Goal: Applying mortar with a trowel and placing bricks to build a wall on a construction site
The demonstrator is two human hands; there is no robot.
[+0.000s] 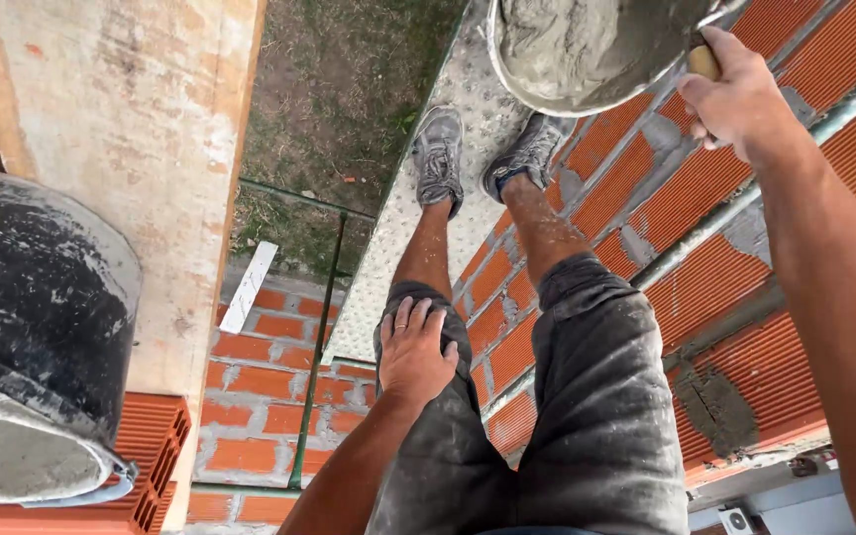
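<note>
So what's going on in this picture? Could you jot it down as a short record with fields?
Viewpoint: looking straight down from the person's head
Right hand: wrapped around a wooden handle at the rim of a metal pan of wet grey mortar
Left hand: resting flat on the left thigh, holding nothing
Footing: grey shoes on a studded metal plank
Alongside: red brick wall with grey joints
Lower left: black bucket of mortar on a hollow brick
</note>
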